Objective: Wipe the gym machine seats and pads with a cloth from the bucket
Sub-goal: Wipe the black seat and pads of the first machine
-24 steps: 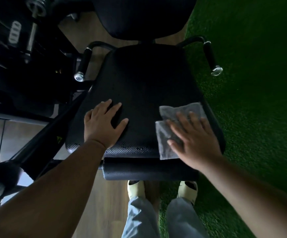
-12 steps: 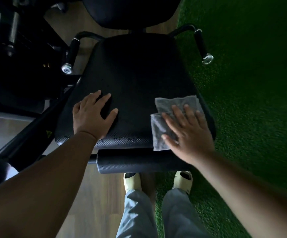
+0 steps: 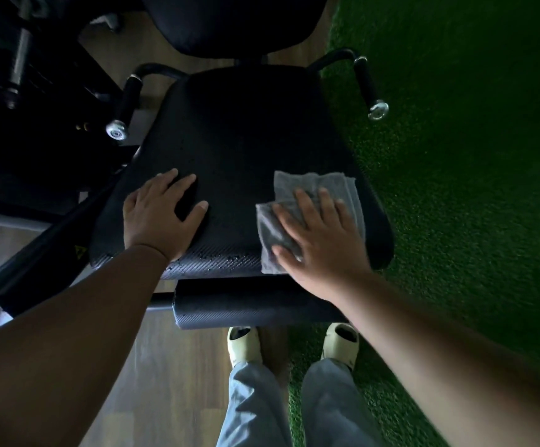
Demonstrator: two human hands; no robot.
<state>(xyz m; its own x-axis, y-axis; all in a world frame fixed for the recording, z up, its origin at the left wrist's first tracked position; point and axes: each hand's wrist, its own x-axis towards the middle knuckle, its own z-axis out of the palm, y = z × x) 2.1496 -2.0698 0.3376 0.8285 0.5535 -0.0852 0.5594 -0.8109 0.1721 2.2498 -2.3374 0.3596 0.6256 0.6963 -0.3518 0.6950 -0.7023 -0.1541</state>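
The black seat of the gym machine is the landmark. The right hand lies flat with straight, spread fingers on a grey cloth, and presses it on the near right part of the seat. The left hand rests on the near left part of the seat, palm down, fingers released and holding nothing. Just in front of the seat is a black roller pad; behind the seat is the back pad

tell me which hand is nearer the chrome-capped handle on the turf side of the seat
Right. The right hand presses the cloth on the seat below that handle; the left hand rests flat on the seat's opposite side.
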